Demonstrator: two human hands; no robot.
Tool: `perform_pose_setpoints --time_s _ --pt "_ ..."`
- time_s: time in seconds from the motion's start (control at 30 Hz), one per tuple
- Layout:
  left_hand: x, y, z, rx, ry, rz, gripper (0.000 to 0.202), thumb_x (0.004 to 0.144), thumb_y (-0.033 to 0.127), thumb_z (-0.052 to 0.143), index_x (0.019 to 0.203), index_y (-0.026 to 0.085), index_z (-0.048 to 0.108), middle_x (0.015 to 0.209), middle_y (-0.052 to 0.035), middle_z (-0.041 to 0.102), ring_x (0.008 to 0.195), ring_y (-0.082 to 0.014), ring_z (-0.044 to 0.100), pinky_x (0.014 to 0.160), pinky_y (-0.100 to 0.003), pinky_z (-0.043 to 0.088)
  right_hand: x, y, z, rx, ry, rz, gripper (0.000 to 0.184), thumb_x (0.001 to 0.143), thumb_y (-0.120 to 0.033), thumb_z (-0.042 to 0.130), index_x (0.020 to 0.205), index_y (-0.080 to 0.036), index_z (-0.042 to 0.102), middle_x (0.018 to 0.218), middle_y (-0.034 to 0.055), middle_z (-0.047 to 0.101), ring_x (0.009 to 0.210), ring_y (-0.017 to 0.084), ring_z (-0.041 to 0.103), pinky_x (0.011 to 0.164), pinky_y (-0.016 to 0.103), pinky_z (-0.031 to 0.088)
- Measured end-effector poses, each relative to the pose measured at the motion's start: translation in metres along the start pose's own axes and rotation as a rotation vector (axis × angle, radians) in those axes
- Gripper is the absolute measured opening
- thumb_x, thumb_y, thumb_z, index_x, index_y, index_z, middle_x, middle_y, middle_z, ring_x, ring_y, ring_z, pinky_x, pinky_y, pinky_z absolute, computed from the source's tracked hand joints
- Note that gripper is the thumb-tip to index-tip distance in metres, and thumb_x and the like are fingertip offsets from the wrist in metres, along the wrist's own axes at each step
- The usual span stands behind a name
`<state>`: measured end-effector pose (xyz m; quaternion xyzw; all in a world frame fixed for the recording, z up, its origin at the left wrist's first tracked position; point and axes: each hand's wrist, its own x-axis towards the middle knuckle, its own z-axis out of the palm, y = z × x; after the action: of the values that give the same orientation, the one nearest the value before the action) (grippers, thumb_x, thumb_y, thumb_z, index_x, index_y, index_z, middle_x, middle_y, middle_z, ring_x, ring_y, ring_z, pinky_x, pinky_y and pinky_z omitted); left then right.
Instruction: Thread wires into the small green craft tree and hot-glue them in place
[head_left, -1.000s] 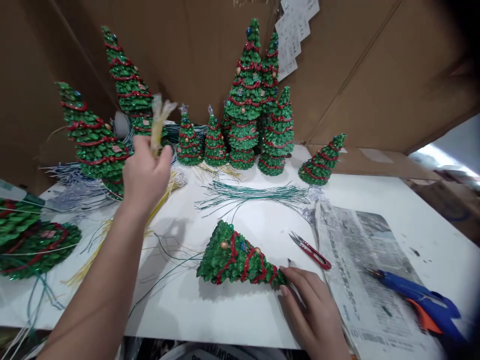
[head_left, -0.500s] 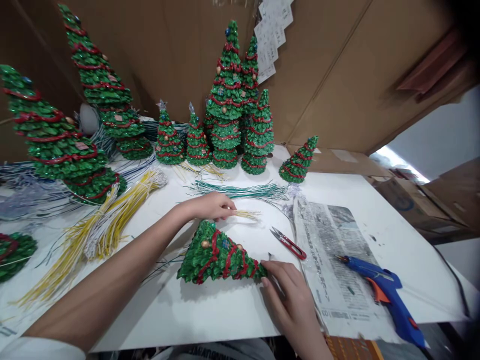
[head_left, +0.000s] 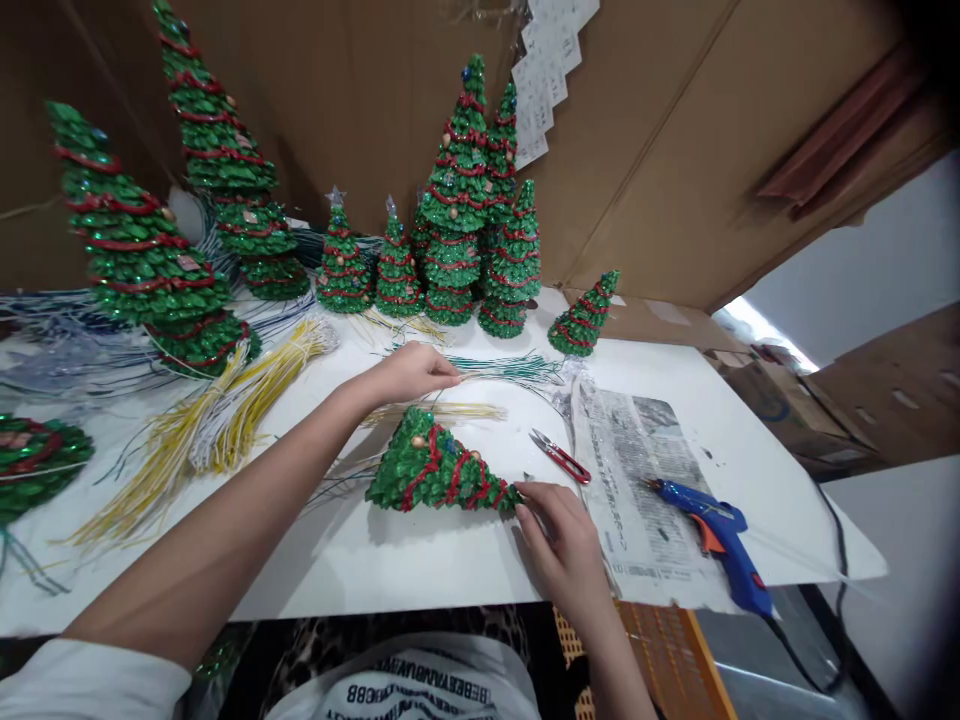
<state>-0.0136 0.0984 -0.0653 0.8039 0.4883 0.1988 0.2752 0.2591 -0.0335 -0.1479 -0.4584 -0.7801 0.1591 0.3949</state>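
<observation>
Moved: since the earlier frame my left hand [head_left: 412, 372] has left the yellow wire bunch [head_left: 431, 412], which now lies flat on the white board [head_left: 337, 570], and has gone forward to the green wires [head_left: 502, 366].
Left fingers [head_left: 446, 372]: loose, released, nothing visibly held; contact with the wires I cannot tell.
Right hand [head_left: 561, 545]: fingertips against the narrow tip of the glittered green Christmas tree [head_left: 435, 465]; clenched or only steadying, I cannot tell. Likely placed there to stop it rolling.
Tree: on its side on the board, just left of the red-handled thread snips [head_left: 559, 457].
Around: blue glue gun [head_left: 720, 530] on newspaper [head_left: 637, 450], probably laid there to catch drips; upright trees [head_left: 450, 230] stand along the back, out of the working area.
</observation>
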Motion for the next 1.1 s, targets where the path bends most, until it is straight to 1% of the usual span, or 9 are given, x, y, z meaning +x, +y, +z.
perform_pose_setpoints --time_s 0.07,0.13,0.23,0.33,0.53,0.73,0.87,1.0,1.1 --pt "-0.001 0.006 -0.002 0.040 0.024 -0.011 0.025 0.091 0.036 0.059 0.089 0.012 0.067 0.082 -0.0016 0.067 0.074 -0.0143 0.062 0.071 -0.030 0.051 0.000 0.001 0.000 -0.014 0.016 0.013 0.017 0.092 -0.025 0.055 0.106 -0.024 0.065 0.095 0.0043 0.069 0.091 0.018 0.064 0.079 0.032 0.052" --pt "-0.002 0.012 -0.004 0.047 0.090 -0.005 0.028 0.091 0.031 0.056 0.074 0.012 0.069 0.065 0.0008 0.064 0.062 -0.0112 0.057 0.065 -0.025 0.042 -0.001 0.002 -0.001 -0.036 0.032 0.027 0.017 0.093 -0.026 0.053 0.104 -0.023 0.065 0.096 0.0056 0.069 0.092 0.018 0.064 0.079 0.032 0.052" --pt "-0.004 0.021 -0.006 0.036 0.222 0.005 0.027 0.090 0.030 0.054 0.080 0.014 0.074 0.057 0.0016 0.063 0.060 -0.0116 0.055 0.063 -0.025 0.034 -0.001 0.003 -0.003 -0.069 0.036 0.039 0.017 0.094 -0.028 0.051 0.102 -0.021 0.065 0.096 0.0068 0.070 0.092 0.019 0.065 0.079 0.033 0.052" --pt "-0.007 0.025 -0.006 0.015 0.259 0.009 0.025 0.088 0.030 0.056 0.089 0.016 0.076 0.060 0.0006 0.068 0.064 -0.0137 0.060 0.066 -0.025 0.035 -0.001 0.005 -0.004 -0.082 0.016 0.039 0.018 0.094 -0.030 0.052 0.100 -0.020 0.066 0.094 0.0069 0.070 0.090 0.019 0.065 0.078 0.034 0.052" --pt "-0.006 0.025 -0.001 0.025 0.160 -0.018 0.012 0.074 0.023 0.070 0.078 0.017 0.079 0.074 -0.0029 0.076 0.074 -0.0170 0.065 0.069 -0.026 0.037 -0.001 0.002 -0.005 -0.066 -0.008 0.060 0.019 0.093 -0.032 0.053 0.097 -0.020 0.067 0.091 0.0067 0.070 0.085 0.019 0.065 0.075 0.033 0.052" --pt "-0.002 0.022 0.002 0.044 0.075 -0.010 0.018 0.079 0.024 0.063 0.081 0.017 0.079 0.074 -0.0029 0.077 0.070 -0.0156 0.064 0.065 -0.026 0.037 -0.001 -0.001 -0.004 -0.066 0.013 0.073 0.016 0.093 -0.031 0.054 0.095 -0.021 0.067 0.089 0.0054 0.069 0.083 0.018 0.065 0.072 0.031 0.051" --pt "0.001 0.020 0.003 0.046 0.097 -0.004 0.015 0.076 0.022 0.065 0.081 0.016 0.078 0.078 -0.0041 0.077 0.075 -0.0167 0.066 0.067 -0.026 0.039 -0.001 -0.002 -0.004 -0.054 0.011 0.073 0.016 0.093 -0.031 0.054 0.095 -0.021 0.067 0.089 0.0052 0.069 0.084 0.018 0.065 0.073 0.031 0.051" --pt "0.002 0.020 0.002 0.019 0.135 0.002 0.011 0.073 0.023 0.068 0.076 0.015 0.075 0.071 -0.0032 0.073 0.070 -0.0146 0.064 0.064 -0.024 0.040 -0.001 -0.002 -0.004 -0.038 0.009 0.076 0.018 0.093 -0.032 0.053 0.094 -0.021 0.067 0.090 0.0061 0.070 0.086 0.019 0.065 0.075 0.032 0.051" --pt "0.002 0.021 0.000 -0.004 0.151 0.017 0.014 0.077 0.021 0.062 0.081 0.013 0.072 0.072 -0.0028 0.071 0.067 -0.0124 0.062 0.062 -0.023 0.040 0.000 -0.003 -0.004 -0.027 0.009 0.083 0.018 0.093 -0.032 0.053 0.094 -0.022 0.067 0.091 0.0061 0.070 0.088 0.020 0.065 0.076 0.033 0.052"
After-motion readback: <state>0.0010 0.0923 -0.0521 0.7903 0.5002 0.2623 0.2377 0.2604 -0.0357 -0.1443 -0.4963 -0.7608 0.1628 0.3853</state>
